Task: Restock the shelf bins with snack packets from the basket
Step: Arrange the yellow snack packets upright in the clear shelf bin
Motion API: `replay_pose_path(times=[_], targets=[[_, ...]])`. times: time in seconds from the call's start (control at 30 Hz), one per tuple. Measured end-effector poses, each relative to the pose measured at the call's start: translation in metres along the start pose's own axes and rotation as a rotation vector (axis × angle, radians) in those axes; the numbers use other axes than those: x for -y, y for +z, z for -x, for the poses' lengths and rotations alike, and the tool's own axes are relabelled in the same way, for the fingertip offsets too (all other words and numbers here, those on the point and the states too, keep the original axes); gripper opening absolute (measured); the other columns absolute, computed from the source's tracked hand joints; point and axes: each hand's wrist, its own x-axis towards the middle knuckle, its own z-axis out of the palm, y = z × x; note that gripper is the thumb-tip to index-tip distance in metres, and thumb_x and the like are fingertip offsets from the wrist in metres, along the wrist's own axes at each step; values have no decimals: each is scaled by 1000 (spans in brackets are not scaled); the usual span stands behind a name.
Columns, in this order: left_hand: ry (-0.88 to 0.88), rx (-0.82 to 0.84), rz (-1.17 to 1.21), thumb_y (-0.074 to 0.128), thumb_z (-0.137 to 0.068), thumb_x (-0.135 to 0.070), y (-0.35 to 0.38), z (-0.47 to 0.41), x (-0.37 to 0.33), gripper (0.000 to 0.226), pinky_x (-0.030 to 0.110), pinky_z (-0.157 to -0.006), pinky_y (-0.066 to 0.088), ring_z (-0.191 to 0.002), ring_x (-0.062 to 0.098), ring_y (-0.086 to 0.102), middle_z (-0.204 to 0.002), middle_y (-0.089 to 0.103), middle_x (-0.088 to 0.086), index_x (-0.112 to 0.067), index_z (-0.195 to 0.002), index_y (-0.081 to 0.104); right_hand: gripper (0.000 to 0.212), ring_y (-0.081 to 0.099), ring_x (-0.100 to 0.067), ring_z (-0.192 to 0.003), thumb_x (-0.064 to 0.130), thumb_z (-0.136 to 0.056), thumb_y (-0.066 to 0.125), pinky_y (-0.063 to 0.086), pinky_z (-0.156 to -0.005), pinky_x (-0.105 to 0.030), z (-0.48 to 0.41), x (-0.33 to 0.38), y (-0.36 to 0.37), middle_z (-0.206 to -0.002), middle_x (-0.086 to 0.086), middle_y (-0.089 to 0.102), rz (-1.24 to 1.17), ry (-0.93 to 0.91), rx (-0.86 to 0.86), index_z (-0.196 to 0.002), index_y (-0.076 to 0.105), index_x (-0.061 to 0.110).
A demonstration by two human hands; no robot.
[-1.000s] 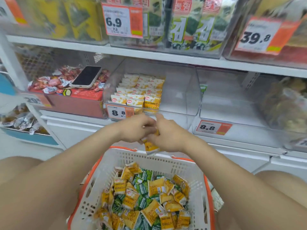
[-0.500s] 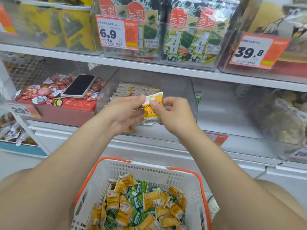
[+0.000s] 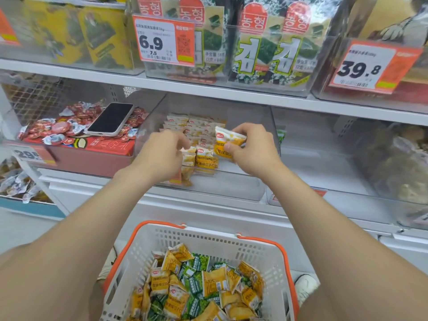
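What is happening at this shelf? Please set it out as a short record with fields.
place: shop shelf with clear bins
right hand: pinches a yellow packet over the middle bin
left hand: at the stacked packets in that bin; grip unclear
basket: below the hands, holds yellow and green loose packets
phone: lies on red sweets, left of that bin

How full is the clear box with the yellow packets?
Partly full: yellow packets stand in rows on the left side of the clear bin; its right side is bare. The right hand holds another packet.
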Motion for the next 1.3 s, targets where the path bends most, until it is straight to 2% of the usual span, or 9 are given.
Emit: replay_pose_path(times=[0.17, 0.4, 0.5, 0.6, 0.8, 0.93, 1.0, 1.1, 1.3], targets=[[70, 242, -214, 45, -97, -12, 10, -2, 11, 36, 41, -95, 53, -114, 34, 63, -116, 74, 10, -20, -118, 73, 26, 68, -32, -98, 32, -77, 86, 59, -83, -40, -18, -8, 35, -87, -4, 71, 111, 72, 200, -95, 75, 16], [87, 330, -202, 41, -99, -15, 9, -7, 20, 38, 42, -95, 52, -113, 32, 62, -112, 73, 8, -21, -123, 70, 32, 74, -31, -62, 17, -76, 88, 60, -48, -35, -35, -2, 59, -117, -13, 56, 173, 286, 371, -94, 63, 13], [101, 348, -215, 40, -101, -14, 9, -9, 21, 39, 42, -96, 52, -113, 31, 61, -113, 73, 8, -20, -126, 68, 33, 66, -23, -72, 23, -69, 89, 48, -47, -27, -44, 0, 64, -98, -15, 65, 237, 216, 309, -74, 58, 13], [113, 369, -238, 38, -101, -14, 9, -9, 21, 37, 43, -93, 53, -109, 31, 61, -109, 72, 7, -21, -124, 67, 32, 60, -20, -87, 30, -68, 90, 35, -49, -23, -46, 1, 68, -101, -11, 68, 222, 178, 299, -83, 68, 13], [157, 306, -226, 44, -105, -24, 8, -2, 17, 27, 40, -87, 51, -105, 31, 62, -101, 68, 5, -19, -117, 67, 60, 70, -27, -70, 45, -61, 97, 60, -47, -37, -32, 7, 60, -91, -6, 58, 287, 212, 226, -92, 59, 11], [189, 192, -225, 57, -102, -40, 9, 14, 9, 30, 47, -98, 47, -114, 34, 54, -122, 54, 9, -22, -125, 60, 44, 69, -32, -83, 40, -81, 83, 62, -58, -42, -24, 8, 54, -100, -11, 57, 153, 182, 231, -99, 57, 11], [229, 72, -205, 62, -98, -36, 9, 25, 4, 22, 49, -92, 48, -108, 34, 53, -114, 49, 6, -22, -115, 59, 16, 63, -37, -92, 27, -91, 63, 57, -70, -41, -14, 12, 45, -102, -14, 62, 281, 62, 148, -97, 58, 12], [235, 8, -174, 61, -95, -27, 7, 45, -3, 4, 47, -77, 52, -94, 31, 59, -96, 57, 1, -23, -96, 59, 12, 59, -39, -89, 18, -87, 50, 55, -72, -42, 21, 27, 27, -94, -12, 64, 405, -60, 116, -91, 62, 17], [101, 591, -340, 56, -97, -29, 45, 90, 16, 9, 43, -82, 57, -91, 22, 59, -94, 63, -6, -30, -90, 60, 14, 61, -39, -89, 24, -87, 58, 51, -71, -40, 103, 40, 15, -111, -8, 54, 591, -206, 260, -96, 66, 17]])
